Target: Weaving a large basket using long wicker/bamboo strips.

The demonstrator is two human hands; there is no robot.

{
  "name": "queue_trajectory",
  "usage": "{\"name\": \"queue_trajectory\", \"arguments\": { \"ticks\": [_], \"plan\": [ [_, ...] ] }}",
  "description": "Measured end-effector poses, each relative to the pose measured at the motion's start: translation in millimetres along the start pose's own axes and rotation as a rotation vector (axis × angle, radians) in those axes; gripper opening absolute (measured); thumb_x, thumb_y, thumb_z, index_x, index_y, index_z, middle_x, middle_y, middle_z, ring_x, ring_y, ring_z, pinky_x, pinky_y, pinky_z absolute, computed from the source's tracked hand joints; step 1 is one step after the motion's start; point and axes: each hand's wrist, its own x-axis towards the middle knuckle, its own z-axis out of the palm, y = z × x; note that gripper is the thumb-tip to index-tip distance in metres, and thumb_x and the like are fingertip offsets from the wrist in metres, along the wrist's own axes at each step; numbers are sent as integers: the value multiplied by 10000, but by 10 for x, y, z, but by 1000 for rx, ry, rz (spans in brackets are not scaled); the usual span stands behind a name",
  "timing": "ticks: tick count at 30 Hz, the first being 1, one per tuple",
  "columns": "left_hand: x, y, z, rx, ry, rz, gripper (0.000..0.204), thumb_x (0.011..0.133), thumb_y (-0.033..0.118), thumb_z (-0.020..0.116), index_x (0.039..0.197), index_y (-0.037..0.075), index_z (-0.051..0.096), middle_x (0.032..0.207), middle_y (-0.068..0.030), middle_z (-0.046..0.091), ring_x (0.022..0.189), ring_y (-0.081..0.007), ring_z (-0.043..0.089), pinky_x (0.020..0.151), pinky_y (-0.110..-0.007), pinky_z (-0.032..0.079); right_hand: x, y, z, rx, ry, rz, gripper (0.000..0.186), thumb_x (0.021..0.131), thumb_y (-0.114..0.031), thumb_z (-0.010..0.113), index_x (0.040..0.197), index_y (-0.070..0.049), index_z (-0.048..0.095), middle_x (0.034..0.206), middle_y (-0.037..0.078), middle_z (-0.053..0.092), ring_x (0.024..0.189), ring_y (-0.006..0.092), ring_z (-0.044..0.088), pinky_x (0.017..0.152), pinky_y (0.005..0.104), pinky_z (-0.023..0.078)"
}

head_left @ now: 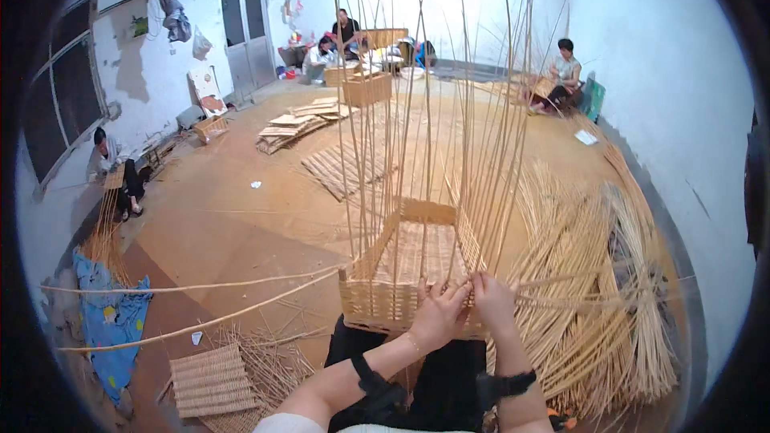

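A half-woven wicker basket [377, 302] rests on my lap, with tall upright stakes [427, 136] rising from its walls. My left hand [438, 314] grips the near wall close to its right corner, fingertips at the rim and thumb hidden. Right beside it, my right hand [494, 302] is closed at the corner on wicker rods [561, 279], whose loose ends stretch out to the right, blurred. Two long rods [233, 282] run from the basket's left corner far out to the left. Exactly which strands lie between my fingers is hidden.
A big pile of loose rods [593, 337] lies to my right. Woven panels [210, 381] and offcuts are at lower left, near a blue cloth [112, 313]. More panels [301, 124] and a finished basket [367, 89] stand ahead. Several people sit working along the walls.
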Motion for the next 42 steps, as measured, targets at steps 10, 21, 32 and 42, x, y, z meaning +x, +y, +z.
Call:
{"name": "queue_trajectory", "arguments": {
  "ticks": [10, 21, 32, 42],
  "plan": [
    [854, -537, -23, -293, 72, -390, 342, 874, 183, 607, 1181, 52, 535, 832, -81, 643, 770, -254, 655, 778, -412, 499, 18, -73, 280, 38, 439, -165, 252, 967, -215, 541, 1014, -40, 717, 768, 97, 686, 782, 264, 598, 989, 487, 305],
    [521, -608, -113, -1218, 82, -379, 207, 914, 1, 603, 1116, -45, 603, 1041, -100, 671, 960, -147, 640, 881, -287, 523, -92, 107, 376, 60, 550, -151, 337, 942, -162, 585, 1260, -54, 621, 698, 72, 574, 758, 229, 490, 1012, 452, 289],
    [-817, -1535, -733, -897, 297, -789, 283, 962, 236, 633, 1106, -7, 629, 908, -40, 655, 823, -106, 595, 750, -257, 489, -160, 38, 245, -4, 372, -183, 482, 868, -95, 614, 1333, -17, 511, 1082, 93, 600, 1111, 246, 528, 1125, 477, 191],
    [-803, -1733, -215, -1202, 206, -538, 217, 960, 177, 624, 1101, 12, 638, 1044, -76, 628, 937, -167, 568, 838, -298, 471, -217, -1609, 355, 542, -82, -806, 458, 804, -146, 727, 1228, -55, 579, 1300, 139, 567, 1231, 295, 496, 1022, 460, 378]
  ]
}}
